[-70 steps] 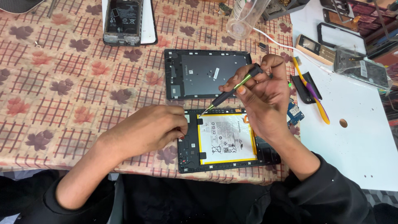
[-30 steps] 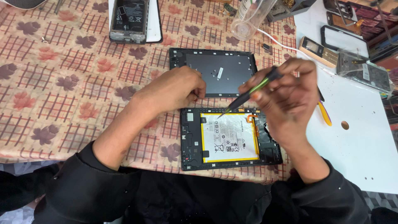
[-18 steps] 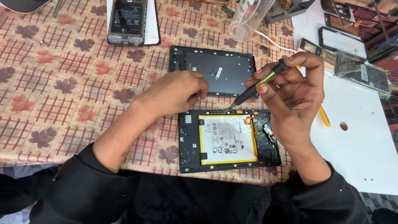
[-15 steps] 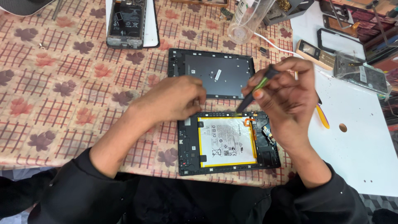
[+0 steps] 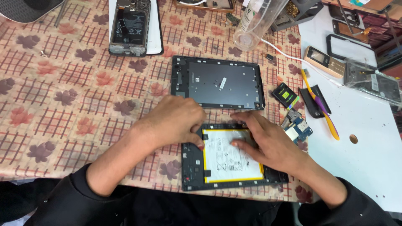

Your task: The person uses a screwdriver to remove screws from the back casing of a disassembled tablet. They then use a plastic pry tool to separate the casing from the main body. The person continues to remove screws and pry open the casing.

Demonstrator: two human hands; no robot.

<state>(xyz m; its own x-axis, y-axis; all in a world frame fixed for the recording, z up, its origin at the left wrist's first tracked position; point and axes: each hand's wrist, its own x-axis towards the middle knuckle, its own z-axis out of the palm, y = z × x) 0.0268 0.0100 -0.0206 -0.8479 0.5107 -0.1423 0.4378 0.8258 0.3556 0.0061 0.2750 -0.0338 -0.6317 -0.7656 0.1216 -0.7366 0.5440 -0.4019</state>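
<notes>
Currently my left hand rests fingers curled on the upper left corner of the opened black tablet body, gripping nothing. My right hand lies flat, fingers together, pressing the white yellow-edged battery inside it. Just beyond sits the detached dark grey back cover on the leaf-patterned checked tablecloth.

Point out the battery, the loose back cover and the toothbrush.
battery (image 5: 228,161): head view, bare white face.
back cover (image 5: 217,83): head view, middle of the dark panel.
toothbrush (image 5: 320,106): head view, mid handle.
</notes>
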